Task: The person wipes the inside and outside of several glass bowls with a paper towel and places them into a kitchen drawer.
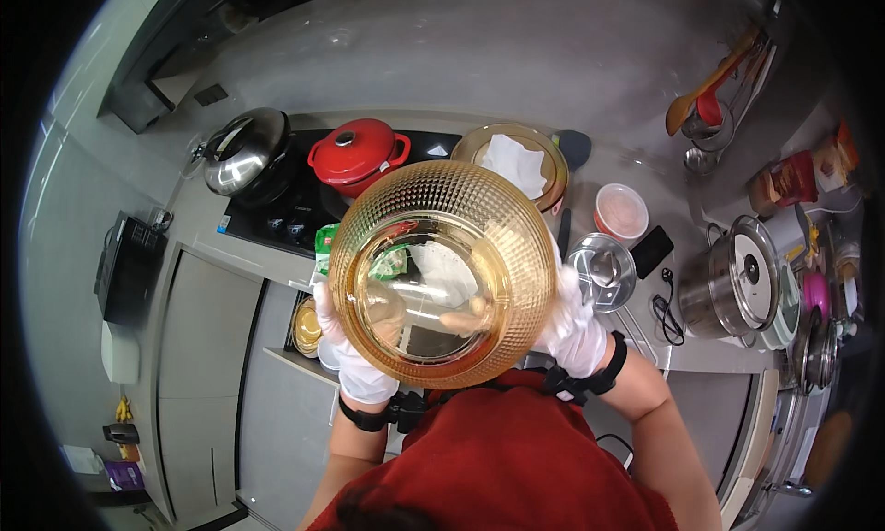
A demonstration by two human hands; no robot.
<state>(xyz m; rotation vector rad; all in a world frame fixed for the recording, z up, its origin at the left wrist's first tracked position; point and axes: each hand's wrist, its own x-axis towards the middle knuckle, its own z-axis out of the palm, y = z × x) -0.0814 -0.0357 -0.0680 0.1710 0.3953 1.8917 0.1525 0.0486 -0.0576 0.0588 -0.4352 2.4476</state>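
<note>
A large amber glass bowl [442,192] with a diamond-textured wall is held up close in front of me. My left hand [349,351], in a white glove, grips its left side. Gloved as well, my right hand [574,323] holds the right side. Through the clear base I see part of a green packet, something white and some blurred fingers. Behind the bowl, its edge partly covered, lies an amber glass plate [464,144] with a crumpled white paper towel [515,164] on it.
A red lidded pot [359,154] and a steel-lidded wok [249,154] stand on the black cooktop [273,220]. To the right are a lidded plastic tub [622,211], a steel strainer [601,272], a phone [652,252], a coiled cable [667,317] and a large steel pot [712,289]. Below left, a drawer holds yellow dishes [306,327].
</note>
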